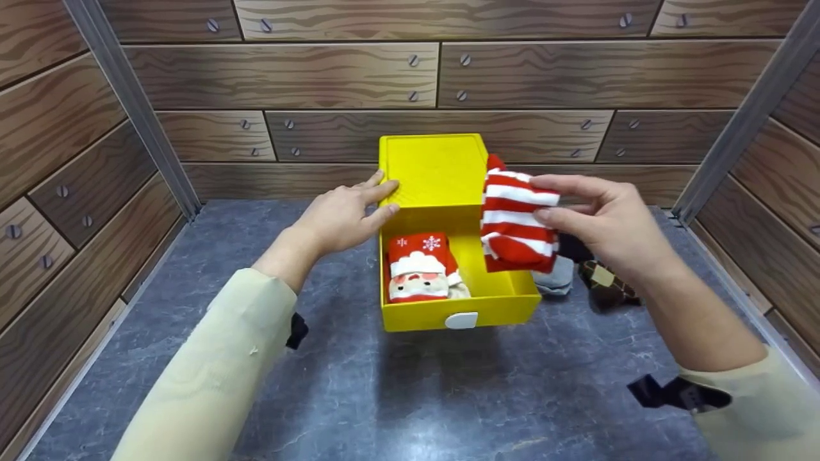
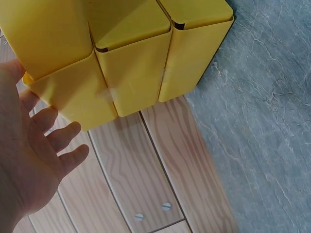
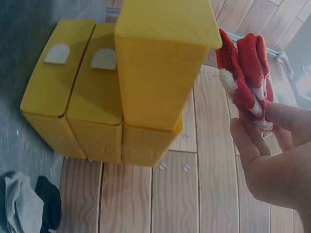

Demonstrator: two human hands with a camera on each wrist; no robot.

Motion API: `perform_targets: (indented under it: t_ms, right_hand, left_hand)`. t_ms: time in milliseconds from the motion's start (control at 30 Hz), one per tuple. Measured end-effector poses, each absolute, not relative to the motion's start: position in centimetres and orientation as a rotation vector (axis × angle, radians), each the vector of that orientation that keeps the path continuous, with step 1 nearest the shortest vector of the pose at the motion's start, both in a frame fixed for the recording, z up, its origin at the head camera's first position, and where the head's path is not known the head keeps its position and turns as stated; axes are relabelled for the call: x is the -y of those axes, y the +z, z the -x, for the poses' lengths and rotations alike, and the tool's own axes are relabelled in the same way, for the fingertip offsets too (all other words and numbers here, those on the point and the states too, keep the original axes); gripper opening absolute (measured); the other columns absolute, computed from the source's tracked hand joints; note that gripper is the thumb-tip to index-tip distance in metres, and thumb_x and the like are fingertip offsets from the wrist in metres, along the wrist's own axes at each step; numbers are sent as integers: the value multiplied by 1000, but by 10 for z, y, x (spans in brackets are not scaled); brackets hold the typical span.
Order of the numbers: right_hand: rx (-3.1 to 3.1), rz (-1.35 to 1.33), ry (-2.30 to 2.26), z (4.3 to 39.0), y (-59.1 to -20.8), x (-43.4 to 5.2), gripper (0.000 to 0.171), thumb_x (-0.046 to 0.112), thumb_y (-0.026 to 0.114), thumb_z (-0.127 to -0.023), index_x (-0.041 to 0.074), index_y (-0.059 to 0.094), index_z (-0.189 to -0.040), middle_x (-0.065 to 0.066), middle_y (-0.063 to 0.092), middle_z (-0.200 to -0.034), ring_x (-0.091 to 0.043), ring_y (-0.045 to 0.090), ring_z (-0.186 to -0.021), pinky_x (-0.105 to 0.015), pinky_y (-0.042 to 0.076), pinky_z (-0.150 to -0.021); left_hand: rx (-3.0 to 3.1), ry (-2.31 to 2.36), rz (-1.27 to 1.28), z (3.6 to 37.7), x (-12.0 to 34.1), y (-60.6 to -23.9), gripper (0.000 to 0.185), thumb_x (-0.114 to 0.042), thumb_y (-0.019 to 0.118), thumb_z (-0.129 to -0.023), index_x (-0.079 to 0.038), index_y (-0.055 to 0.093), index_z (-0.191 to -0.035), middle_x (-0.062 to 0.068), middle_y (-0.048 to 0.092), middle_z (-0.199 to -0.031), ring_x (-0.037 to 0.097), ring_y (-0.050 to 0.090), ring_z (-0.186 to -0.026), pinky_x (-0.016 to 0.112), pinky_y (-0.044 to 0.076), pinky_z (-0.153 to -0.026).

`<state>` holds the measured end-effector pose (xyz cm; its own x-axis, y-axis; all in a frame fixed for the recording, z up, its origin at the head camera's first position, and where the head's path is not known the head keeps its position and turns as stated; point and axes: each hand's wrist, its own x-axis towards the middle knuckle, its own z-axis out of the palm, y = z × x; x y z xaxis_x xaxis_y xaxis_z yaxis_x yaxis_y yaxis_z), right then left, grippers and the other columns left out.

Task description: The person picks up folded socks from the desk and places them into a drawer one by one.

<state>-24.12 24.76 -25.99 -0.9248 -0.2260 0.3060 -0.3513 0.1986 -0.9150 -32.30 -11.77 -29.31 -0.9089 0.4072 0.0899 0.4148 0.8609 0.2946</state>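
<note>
The right hand (image 1: 618,224) pinches striped socks (image 1: 517,221) at the drawer's (image 1: 500,312) two o'clock; the left hand (image 1: 339,214), straight-fingered, touches the box (image 1: 435,169). Santa socks (image 1: 419,269) lie inside, at nine; grey socks (image 1: 556,276) and argyle socks (image 1: 603,276) remain outside, at three.

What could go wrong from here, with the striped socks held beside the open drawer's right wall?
1. The striped socks are pinched near one edge by the right grip, so they might slip; close to the right wall of the drawer, they could drop outside it.
2. The drawer sticks out from the yellow box, so pressing down on it may tip everything forward; the left grip is only at the box's left edge.
</note>
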Motion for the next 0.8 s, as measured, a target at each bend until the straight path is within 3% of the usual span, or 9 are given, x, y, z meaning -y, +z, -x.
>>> perform_targets:
  t_ms: [367, 800]
  right_hand:
    - [2427, -503, 1884, 246, -270, -229, 47, 13, 82, -96, 9, 70, -142, -19, 65, -137, -26, 76, -103, -37, 64, -84]
    - [2593, -518, 1606, 245, -282, -223, 41, 18, 82, -97, 15, 74, -137, -11, 65, -140, -30, 73, -113, -29, 62, -86]
  left_hand:
    - [2994, -474, 694, 323, 119, -293, 65, -62, 38, -110, -34, 32, -168, -4, 21, -175, 35, 38, -154, 55, 34, -123]
    - [2991, -461, 685, 323, 119, -294, 66, -62, 38, -110, -33, 32, -168, -4, 20, -175, 34, 38, -154, 54, 34, -123]
